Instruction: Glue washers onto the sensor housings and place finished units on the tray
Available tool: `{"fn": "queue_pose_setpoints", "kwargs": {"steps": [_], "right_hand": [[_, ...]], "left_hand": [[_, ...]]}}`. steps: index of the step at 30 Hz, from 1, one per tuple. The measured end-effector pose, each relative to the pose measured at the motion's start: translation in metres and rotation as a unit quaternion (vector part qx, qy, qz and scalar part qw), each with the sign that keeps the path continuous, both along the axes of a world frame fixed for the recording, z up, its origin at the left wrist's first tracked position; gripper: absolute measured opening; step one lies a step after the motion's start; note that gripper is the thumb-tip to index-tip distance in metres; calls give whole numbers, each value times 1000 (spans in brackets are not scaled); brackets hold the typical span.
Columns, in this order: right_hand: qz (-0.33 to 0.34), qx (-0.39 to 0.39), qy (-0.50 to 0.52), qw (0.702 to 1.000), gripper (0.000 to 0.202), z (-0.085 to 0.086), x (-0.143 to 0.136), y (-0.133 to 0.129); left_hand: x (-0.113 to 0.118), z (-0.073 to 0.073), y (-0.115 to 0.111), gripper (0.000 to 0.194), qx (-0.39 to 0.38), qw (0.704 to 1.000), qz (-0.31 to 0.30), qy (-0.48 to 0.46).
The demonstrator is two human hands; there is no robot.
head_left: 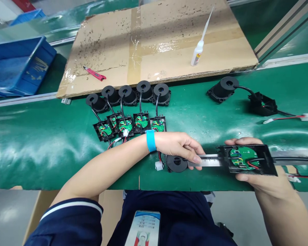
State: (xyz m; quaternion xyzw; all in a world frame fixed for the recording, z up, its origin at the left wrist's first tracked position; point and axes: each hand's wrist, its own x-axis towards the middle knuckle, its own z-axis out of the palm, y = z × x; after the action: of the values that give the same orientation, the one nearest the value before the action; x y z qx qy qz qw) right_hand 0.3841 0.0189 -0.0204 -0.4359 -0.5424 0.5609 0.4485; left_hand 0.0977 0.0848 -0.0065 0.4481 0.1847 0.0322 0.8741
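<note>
My left hand [179,145], a blue band on its wrist, pinches a steel ruler [212,163] and seemingly the black cable running along it. Beside those fingers lies a round black part [176,164] with a hole in its middle. In my right hand [269,181] is a black square housing [268,159] with a green circuit board [246,155] inside, gripped by its two edges. The ruler passes beneath this housing and shows again on its right. Coloured wires run across the board, and a black cable leaves at the right.
Several black cylinders [161,92] stand in a row, each cabled to an open housing [141,121]. Another cylinder [224,89] and housing [263,104] lie at right. A cardboard sheet [166,51] carries a red cutter [94,73] and glue bottle [197,53]. A blue bin [17,78] stands left.
</note>
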Motion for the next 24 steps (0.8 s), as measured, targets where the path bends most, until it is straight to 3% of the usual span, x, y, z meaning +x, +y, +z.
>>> {"fn": "queue_pose_setpoints", "kwargs": {"steps": [8,24], "right_hand": [[3,-10,-5,1000,58,2,-1,-1],[-34,-17,-5,999,60,4,-5,-1]], "left_hand": [[-3,5,-1,15,27,1000,2,16],[-3,4,0,17,42,999,2,10]]}}
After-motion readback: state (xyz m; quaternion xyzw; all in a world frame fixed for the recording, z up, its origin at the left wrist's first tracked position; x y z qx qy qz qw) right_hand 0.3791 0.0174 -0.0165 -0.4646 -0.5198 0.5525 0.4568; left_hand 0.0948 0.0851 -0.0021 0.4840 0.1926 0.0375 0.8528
